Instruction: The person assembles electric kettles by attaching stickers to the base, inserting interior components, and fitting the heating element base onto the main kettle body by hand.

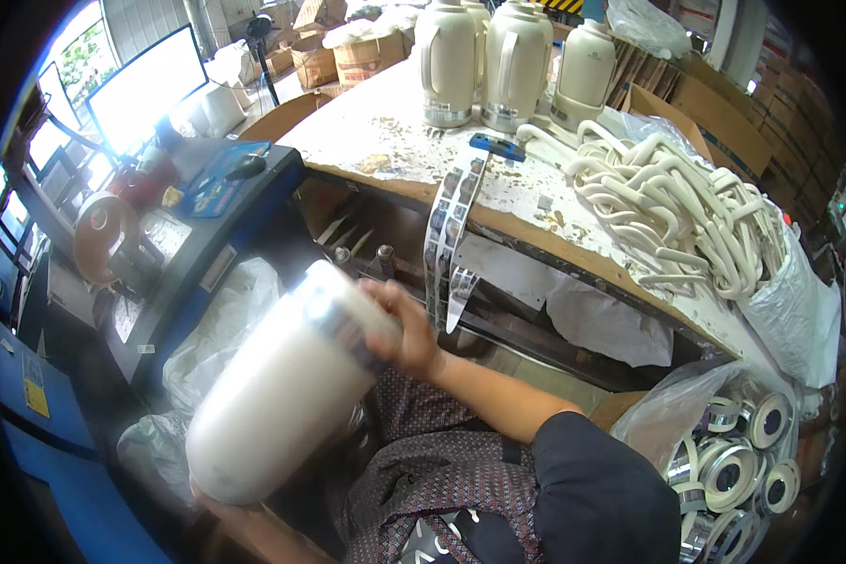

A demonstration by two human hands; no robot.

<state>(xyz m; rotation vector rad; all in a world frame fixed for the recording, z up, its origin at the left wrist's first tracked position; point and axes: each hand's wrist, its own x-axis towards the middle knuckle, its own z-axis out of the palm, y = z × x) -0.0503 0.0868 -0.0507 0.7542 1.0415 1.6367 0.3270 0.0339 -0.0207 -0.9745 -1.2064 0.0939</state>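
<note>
Right hand (pixel 406 331) curled over the upper end of a big cream-white cylindrical jug body (pixel 287 399) with a shiny metal band, fingers pressed against its rim; the body lies tilted across the lap, blurred, upper end toward the bench. Left hand (pixel 218 508) mostly hidden under the lower end of the body, only a bit of forearm shows, cannot tell how its fingers sit. Below is a dark patterned garment (pixel 442 470) on the lap. Just past the right hand a strip of backing paper carrying round silver stickers (pixel 449 221) hangs down off the edge of the worn white-topped wooden workbench (pixel 385 132). On the bench stand three finished cream vacuum jugs with handles (pixel 512 61), beside them a heap of cream plastic handles (pixel 672 211). At the right, a clear bag of shiny metal rings (pixel 738 451). At the left, a blue machine stand (pixel 193 235) with a roll of brown tape (pixel 103 230)
</note>
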